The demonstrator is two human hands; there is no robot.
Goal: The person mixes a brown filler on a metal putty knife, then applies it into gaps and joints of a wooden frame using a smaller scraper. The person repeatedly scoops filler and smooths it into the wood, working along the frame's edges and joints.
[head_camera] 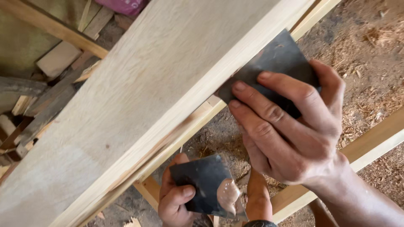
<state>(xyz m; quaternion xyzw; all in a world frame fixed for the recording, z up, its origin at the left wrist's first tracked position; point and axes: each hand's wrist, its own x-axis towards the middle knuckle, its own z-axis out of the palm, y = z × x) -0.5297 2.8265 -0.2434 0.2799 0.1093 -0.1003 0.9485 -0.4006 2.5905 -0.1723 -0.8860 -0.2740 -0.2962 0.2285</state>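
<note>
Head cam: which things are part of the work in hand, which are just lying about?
In use:
- right hand pressing a dark sandpaper sheet on the plank's edge
- left hand holding a second sandpaper piece
- pale wooden plank
- frame rails underneath

Lying about:
- wood offcuts
- sawdust on the ground
- pink bag

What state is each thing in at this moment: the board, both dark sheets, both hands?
Wooden board: tilted, resting on a frame.
Upper dark sheet: pressed flat against the board's edge.
Right hand: fingers spread on that sheet.
Lower dark sheet: curled, worn patch.
Left hand: grip shut on it.
</note>
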